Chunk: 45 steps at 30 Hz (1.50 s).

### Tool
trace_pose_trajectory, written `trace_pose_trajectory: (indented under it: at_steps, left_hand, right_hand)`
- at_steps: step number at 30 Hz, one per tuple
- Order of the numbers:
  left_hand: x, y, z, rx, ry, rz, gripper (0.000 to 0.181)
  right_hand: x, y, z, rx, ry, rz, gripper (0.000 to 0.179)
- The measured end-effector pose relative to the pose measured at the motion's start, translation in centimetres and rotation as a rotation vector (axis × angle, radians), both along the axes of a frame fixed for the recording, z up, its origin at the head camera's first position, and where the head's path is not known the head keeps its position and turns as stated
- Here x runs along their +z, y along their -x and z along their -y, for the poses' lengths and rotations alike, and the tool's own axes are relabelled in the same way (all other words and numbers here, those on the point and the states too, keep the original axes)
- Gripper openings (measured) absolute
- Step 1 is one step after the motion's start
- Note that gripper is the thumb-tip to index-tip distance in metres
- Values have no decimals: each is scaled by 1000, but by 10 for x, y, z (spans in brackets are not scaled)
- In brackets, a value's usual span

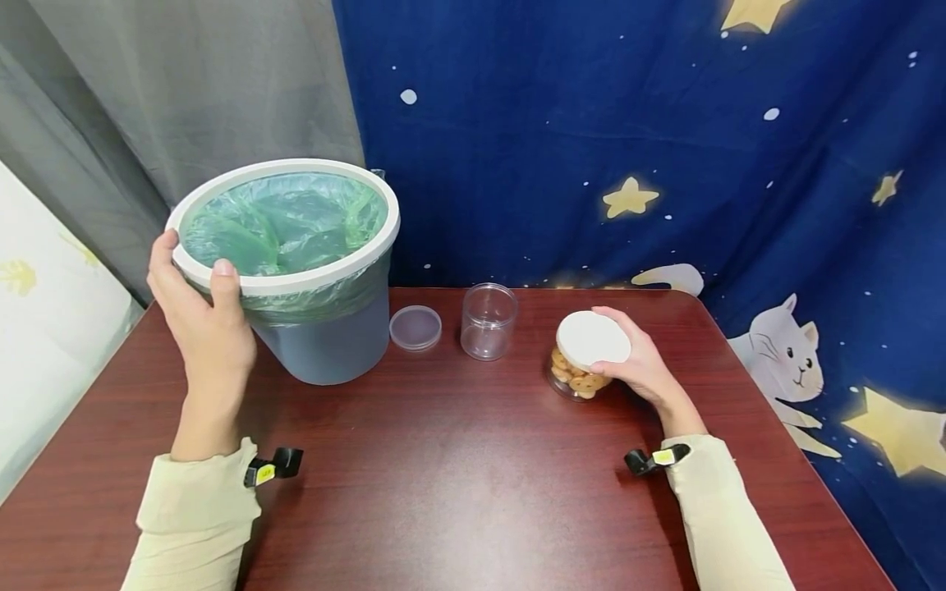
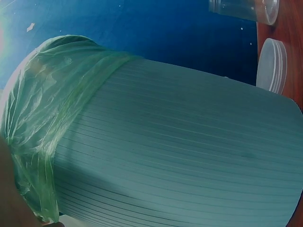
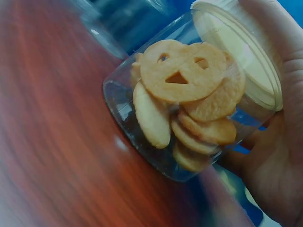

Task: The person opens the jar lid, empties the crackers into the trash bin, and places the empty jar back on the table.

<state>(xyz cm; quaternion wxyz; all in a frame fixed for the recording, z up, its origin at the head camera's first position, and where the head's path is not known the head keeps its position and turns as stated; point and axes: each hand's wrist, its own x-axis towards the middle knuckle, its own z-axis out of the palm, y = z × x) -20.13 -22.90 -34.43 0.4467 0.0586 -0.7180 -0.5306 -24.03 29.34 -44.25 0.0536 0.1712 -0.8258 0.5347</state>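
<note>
1. Left hand: grips the white rim of the bin, thumb curled over the near edge and fingers wrapped round the outside at the left.
2. Bin: grey-blue, ribbed wall (ribs plain in the left wrist view), lined with a green plastic bag folded out under the rim. It is tilted, mouth turned toward the person, its base at the back left of the table.
3. Right hand: curled round the cookie jar, fingers behind the lid and thumb side along the jar's wall; the palm shows pressed against the jar in the right wrist view.
4. Cookie jar: clear plastic, leaning toward the left, on the table right of centre. It holds round biscuits, the front one cut with a face. A white lid is on it.
5. Empty clear jar: upright, between bin and cookie jar, apart from both.
6. Loose clear lid: flat on the table, just beside the bin's base.
7. Backdrop: blue star-and-cat cloth (right), grey curtain (left).
</note>
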Motion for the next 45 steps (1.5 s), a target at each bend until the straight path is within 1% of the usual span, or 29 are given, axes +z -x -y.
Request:
trace_pose_trajectory:
  at_steps: [3, 9, 16, 20, 25, 30, 37, 41, 45]
  left_hand:
    - [0, -1, 1, 3, 1, -1, 71]
    - [0, -1, -1, 4, 1, -10, 71]
    - [1, -2, -2, 0, 9, -4, 71]
    - [1, -2, -3, 0, 11, -3, 71]
    - [1, -1, -2, 1, 10, 4, 70]
    - [-1, -1, -1, 6, 13, 7, 70]
    - [-1, -2, -2, 16, 15, 11, 71]
    - [3, -3, -6, 19, -1, 15, 72]
    - [10, -8, -11, 17, -15, 20, 72]
  right_hand:
    - [-1, 0, 22, 44, 21, 5, 88]
    - [-6, -5, 59, 68, 39, 5, 91]
    - [-6, -12, 98, 133, 67, 53, 93]
    - [-5, -15, 113, 117, 43, 51, 92]
    - [-5, -13, 126, 60, -4, 20, 91]
    - [-5, -4, 142, 10, -28, 15, 90]
    - [-7, 15, 165, -61, -13, 22, 89]
    - [-7, 27, 171, -79, 7, 23, 88]
    - [-7, 39, 177, -85, 21, 29, 90]
